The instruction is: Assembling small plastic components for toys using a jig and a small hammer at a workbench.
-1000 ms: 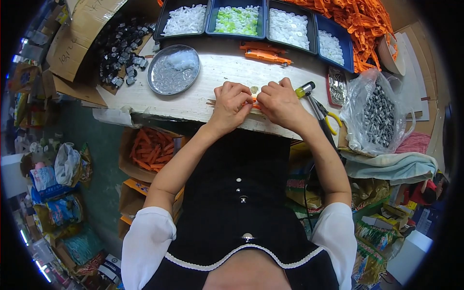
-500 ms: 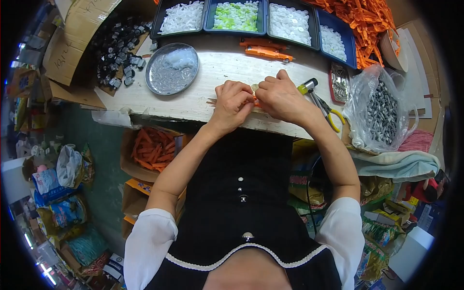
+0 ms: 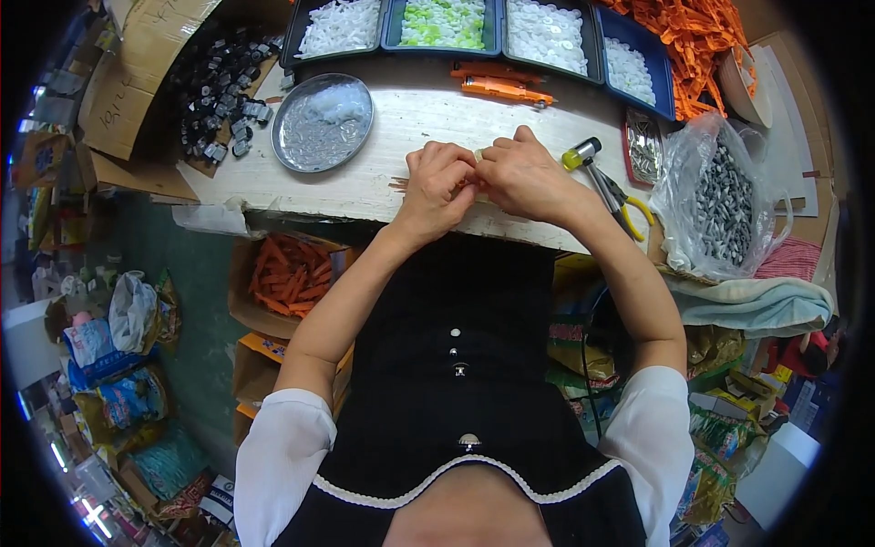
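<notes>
L hand point(image 3: 435, 187) is arched, fingers bunched narrow, tips meeting those of R hand point(image 3: 524, 178), likewise curled in w/ its back up; can't tell what either grips, as the knuckles hide it. A small pale piece point(image 3: 478, 155) shows at the far side of the fingertips, btwn the two hands, over the near-middle of the bench point(image 3: 410, 96). Risks, I'd judge: L fingers slackening cd let the piece skew or drop; R pressing off-line cd flick it away; a R elbow swing cd nudge the pliers point(image 3: 612, 193) near that forearm. Surface, L to R: cardboard point(image 3: 150, 82), loose black parts point(image 3: 219, 100), round metal dish point(image 3: 323, 170) w/ clear stuff, orange tool bodies point(image 3: 506, 88) under the far trays point(image 3: 442, 50) of white & green bits, green-black handle point(image 3: 581, 153), tin of metal pieces point(image 3: 643, 150), plastic bag of grey parts point(image 3: 725, 210). Room: bags on L side, green floor point(image 3: 196, 246), carton of orange strips point(image 3: 292, 273) below the bench, pale cloth point(image 3: 756, 305) at R edge.
</notes>
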The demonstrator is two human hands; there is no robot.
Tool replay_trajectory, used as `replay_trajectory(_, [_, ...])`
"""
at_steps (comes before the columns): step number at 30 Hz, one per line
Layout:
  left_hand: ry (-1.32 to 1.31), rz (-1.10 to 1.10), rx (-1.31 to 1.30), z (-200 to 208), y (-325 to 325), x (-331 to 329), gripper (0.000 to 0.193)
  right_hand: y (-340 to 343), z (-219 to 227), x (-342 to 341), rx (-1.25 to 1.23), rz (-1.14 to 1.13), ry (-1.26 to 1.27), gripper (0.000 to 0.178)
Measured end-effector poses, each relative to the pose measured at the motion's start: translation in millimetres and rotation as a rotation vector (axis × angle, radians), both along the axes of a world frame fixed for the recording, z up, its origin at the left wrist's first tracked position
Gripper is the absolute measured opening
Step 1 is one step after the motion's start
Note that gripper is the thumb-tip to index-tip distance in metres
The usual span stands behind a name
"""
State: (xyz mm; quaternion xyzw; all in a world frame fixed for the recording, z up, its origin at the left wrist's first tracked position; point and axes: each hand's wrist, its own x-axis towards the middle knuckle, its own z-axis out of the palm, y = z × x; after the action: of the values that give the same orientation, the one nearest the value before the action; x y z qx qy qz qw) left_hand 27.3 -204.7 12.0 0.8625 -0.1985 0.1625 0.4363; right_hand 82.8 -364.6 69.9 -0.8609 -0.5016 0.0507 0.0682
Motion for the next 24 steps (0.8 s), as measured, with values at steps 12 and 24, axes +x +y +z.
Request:
replay_trajectory(12, [0.064,-0.019,0.11,7.8,0.2,7.0,0.014,-46.4,-10.7,-6.2,0.42,-0.198,0.062,0.007])
replay_trajectory(24, [0.305,-0.019,0.213,18.7,-5.5,13.3,0.011,-89.8,-12.6,-32.5,0.481,-0.317,0.131,0.007])
